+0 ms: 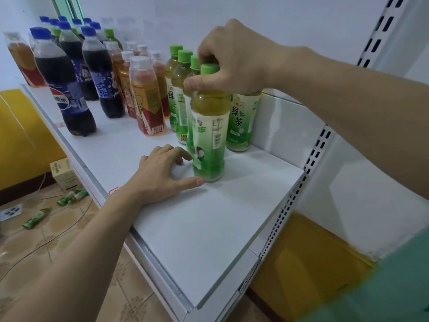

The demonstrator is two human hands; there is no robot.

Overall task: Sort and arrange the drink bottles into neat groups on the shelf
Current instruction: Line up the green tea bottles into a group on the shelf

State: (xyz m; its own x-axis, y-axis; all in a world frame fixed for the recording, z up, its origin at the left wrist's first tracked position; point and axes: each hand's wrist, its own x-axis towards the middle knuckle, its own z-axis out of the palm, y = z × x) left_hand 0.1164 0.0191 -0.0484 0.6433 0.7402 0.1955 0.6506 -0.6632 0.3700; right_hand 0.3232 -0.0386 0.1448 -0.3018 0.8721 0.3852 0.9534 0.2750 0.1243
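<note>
White shelf (pixel 209 228): right hand (pixel 234 63) grips front green tea bottle (pixel 209 126); left hand (pixel 162 173) rests loosely open.

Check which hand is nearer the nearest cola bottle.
Left. The left hand rests on the shelf, right of the cola bottle. The right hand is farther right, gripping a green tea bottle.

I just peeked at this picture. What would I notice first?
Probably the right hand gripping the neck of a green tea bottle standing at the front of the white shelf. The left hand rests beside its base. Further left stand dark cola bottles with blue caps.
</note>
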